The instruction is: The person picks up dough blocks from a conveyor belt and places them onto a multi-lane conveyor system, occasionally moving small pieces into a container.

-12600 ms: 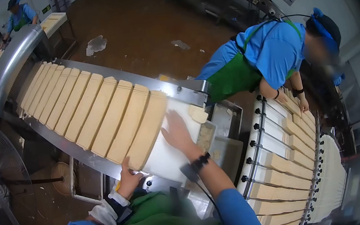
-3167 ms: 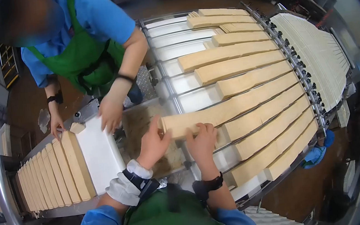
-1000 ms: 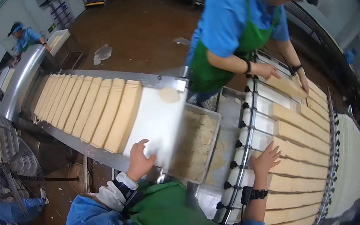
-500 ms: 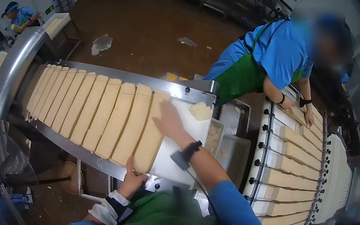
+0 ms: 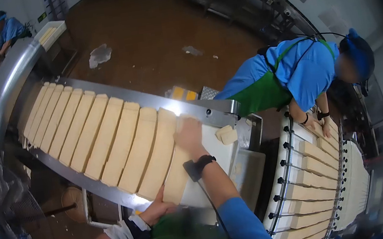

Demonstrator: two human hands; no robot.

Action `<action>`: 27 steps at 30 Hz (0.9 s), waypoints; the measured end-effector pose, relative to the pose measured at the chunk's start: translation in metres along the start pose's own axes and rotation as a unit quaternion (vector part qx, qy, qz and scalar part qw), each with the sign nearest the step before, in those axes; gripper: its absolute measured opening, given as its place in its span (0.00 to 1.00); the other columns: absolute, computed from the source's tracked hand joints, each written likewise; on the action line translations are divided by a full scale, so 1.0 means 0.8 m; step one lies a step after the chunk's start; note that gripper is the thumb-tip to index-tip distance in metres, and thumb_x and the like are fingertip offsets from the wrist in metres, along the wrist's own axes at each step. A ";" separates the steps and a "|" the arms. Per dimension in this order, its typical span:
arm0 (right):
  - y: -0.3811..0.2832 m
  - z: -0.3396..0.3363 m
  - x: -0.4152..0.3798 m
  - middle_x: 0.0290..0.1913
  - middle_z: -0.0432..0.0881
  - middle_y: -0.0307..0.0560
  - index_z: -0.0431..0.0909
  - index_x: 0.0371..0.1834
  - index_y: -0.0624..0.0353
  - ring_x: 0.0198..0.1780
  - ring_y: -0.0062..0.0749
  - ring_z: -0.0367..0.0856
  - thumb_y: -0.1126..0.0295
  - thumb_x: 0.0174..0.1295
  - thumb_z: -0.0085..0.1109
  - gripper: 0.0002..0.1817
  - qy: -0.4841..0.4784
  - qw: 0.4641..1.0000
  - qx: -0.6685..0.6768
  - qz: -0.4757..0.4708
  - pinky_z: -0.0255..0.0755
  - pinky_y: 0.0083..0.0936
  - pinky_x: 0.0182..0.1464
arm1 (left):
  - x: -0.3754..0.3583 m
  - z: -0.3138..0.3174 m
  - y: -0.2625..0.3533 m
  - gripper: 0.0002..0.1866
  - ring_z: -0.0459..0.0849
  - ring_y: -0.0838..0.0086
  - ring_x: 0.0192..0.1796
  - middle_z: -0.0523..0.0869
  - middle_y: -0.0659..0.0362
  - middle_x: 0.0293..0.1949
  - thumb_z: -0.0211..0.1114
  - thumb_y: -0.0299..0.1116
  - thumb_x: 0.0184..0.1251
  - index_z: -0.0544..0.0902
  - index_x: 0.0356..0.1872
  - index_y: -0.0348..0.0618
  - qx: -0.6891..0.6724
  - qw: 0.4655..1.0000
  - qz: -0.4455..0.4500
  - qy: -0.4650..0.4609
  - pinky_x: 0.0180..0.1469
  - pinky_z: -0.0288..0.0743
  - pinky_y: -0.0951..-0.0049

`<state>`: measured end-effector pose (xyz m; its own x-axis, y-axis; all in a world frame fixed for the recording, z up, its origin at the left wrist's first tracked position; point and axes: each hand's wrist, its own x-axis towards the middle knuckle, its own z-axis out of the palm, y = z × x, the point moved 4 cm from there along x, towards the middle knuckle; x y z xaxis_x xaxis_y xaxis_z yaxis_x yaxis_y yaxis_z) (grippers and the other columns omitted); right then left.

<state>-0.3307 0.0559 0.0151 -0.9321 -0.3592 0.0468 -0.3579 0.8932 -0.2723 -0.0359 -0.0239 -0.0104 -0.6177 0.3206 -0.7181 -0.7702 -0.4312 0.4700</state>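
The nearest long pale dough slab (image 5: 175, 183) lies at the right end of a row of similar slabs (image 5: 97, 133) across a metal-edged conveyor. My left hand (image 5: 158, 209) grips its near end, fingers closed about the corner. At the far end my right hand (image 5: 188, 133) is bent over the slab, its fingers partly hidden and a little blurred. A dark band with a small box and cable (image 5: 198, 166) sits on my right wrist. White wrapping (image 5: 122, 233) covers my left wrist. Small cut dough pieces (image 5: 226, 135) rest on the white surface beyond my right hand.
To the right, a co-worker (image 5: 288, 70) leans over a second conveyor (image 5: 284, 160) carrying several slabs, both hands on one. A curved metal cover (image 5: 11, 92) spans the far left end. Another person (image 5: 12, 30) works behind it. A fan (image 5: 3, 202) stands at left.
My right hand's fingers, spread over the slab before, are now drawn in around its far end. My left hand stays at the near end. The person at far left has lowered a pale piece.
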 end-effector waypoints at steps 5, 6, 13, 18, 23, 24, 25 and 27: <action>0.043 -0.026 -0.031 0.52 0.78 0.60 0.76 0.51 0.66 0.61 0.53 0.73 0.52 0.51 0.64 0.31 0.014 0.998 -0.045 0.039 0.63 0.48 0.65 | 0.008 0.022 0.016 0.51 0.86 0.69 0.40 0.82 0.52 0.53 0.70 0.25 0.61 0.46 0.80 0.52 0.099 0.992 0.080 0.010 0.42 0.82 0.71; 0.062 -0.038 -0.039 0.51 0.79 0.59 0.76 0.50 0.66 0.61 0.52 0.74 0.50 0.51 0.64 0.31 0.013 0.995 -0.074 0.059 0.64 0.47 0.64 | 0.022 0.019 0.016 0.51 0.86 0.65 0.41 0.83 0.50 0.52 0.72 0.28 0.58 0.49 0.79 0.51 0.191 0.970 0.146 0.023 0.44 0.82 0.68; 0.224 -0.091 -0.180 0.48 0.81 0.63 0.72 0.57 0.70 0.53 0.56 0.81 0.47 0.40 0.78 0.46 -0.125 0.973 0.099 0.169 0.75 0.43 0.57 | 0.030 0.053 0.062 0.49 0.86 0.41 0.46 0.87 0.41 0.43 0.80 0.47 0.41 0.65 0.67 0.50 0.604 0.769 0.180 0.110 0.50 0.81 0.50; 0.194 -0.132 -0.312 0.50 0.78 0.67 0.74 0.64 0.51 0.51 0.64 0.80 0.58 0.39 0.78 0.42 -0.063 0.983 0.074 0.156 0.76 0.45 0.53 | 0.060 0.055 0.048 0.44 0.87 0.43 0.44 0.87 0.41 0.39 0.81 0.43 0.39 0.69 0.62 0.50 0.664 0.689 0.240 0.165 0.47 0.81 0.48; 0.203 -0.175 -0.459 0.49 0.76 0.64 0.76 0.64 0.45 0.50 0.60 0.79 0.69 0.48 0.69 0.33 0.098 0.940 0.028 0.325 0.75 0.48 0.49 | 0.039 0.169 0.053 0.38 0.84 0.46 0.49 0.85 0.44 0.46 0.82 0.42 0.41 0.74 0.57 0.49 0.730 0.620 0.283 0.051 0.50 0.80 0.51; 0.215 -0.183 -0.504 0.47 0.77 0.62 0.77 0.63 0.45 0.50 0.59 0.78 0.68 0.47 0.71 0.33 0.136 0.921 -0.017 0.365 0.74 0.47 0.49 | 0.038 0.204 0.044 0.37 0.83 0.47 0.50 0.84 0.45 0.47 0.82 0.42 0.42 0.74 0.57 0.49 0.723 0.619 0.308 -0.001 0.50 0.80 0.51; 0.226 -0.204 -0.549 0.46 0.78 0.61 0.77 0.62 0.45 0.50 0.59 0.78 0.68 0.47 0.71 0.33 0.135 0.913 -0.005 0.384 0.74 0.48 0.50 | 0.034 0.238 0.033 0.37 0.83 0.47 0.50 0.84 0.45 0.47 0.82 0.42 0.43 0.75 0.57 0.49 0.712 0.618 0.331 -0.051 0.51 0.80 0.52; 0.243 -0.270 -0.637 0.44 0.80 0.60 0.77 0.60 0.47 0.49 0.58 0.78 0.68 0.46 0.73 0.33 0.154 0.902 0.010 0.404 0.74 0.48 0.50 | 0.014 0.317 0.002 0.38 0.83 0.48 0.50 0.84 0.46 0.47 0.81 0.41 0.44 0.74 0.60 0.49 0.690 0.607 0.346 -0.187 0.50 0.80 0.53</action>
<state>0.0628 0.4708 0.1461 -0.8608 0.5009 0.0898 0.4424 0.8238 -0.3545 -0.0840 0.1928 0.1126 -0.6629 0.7465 -0.0577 0.4553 0.4632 0.7604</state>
